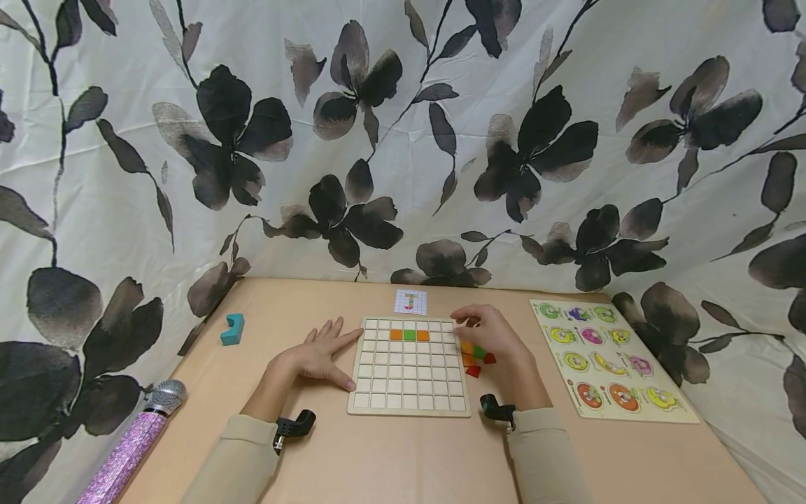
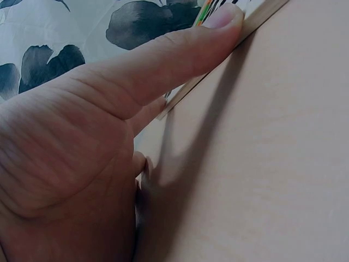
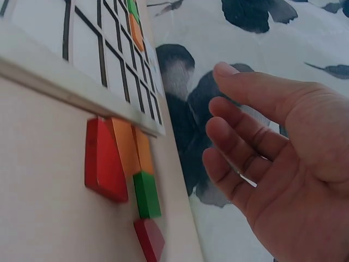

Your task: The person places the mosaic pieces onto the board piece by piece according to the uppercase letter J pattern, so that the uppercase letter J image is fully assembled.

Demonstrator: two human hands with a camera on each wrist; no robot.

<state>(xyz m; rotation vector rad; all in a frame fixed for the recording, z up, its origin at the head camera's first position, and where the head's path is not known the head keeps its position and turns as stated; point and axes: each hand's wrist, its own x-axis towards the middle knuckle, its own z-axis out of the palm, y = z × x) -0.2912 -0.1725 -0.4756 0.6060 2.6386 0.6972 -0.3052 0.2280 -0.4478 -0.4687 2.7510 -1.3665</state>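
Observation:
A pale grid board (image 1: 412, 411) lies on the table, with orange (image 1: 396, 335), green (image 1: 409, 335) and orange (image 1: 423, 335) blocks side by side near its top. My left hand (image 1: 313, 355), fingers spread, has its thumb on the board's left edge, as the left wrist view confirms. Above the board's right side is my right hand (image 1: 494, 330), its fingers loosely bent and nothing between them in the right wrist view. Beneath that hand, by the board's right edge, are a red piece (image 3: 102, 161), a green block (image 3: 146, 195), orange blocks (image 3: 124, 144) and another red piece (image 3: 149, 238).
Behind the board lies a small pattern card (image 1: 411, 302). A fruit picture sheet (image 1: 607, 413) is at the right, a teal piece (image 1: 232, 329) at the left. The glittery microphone (image 1: 129, 448) lies along the left edge. Floral cloth (image 1: 441, 175) hangs behind the table (image 1: 378, 462).

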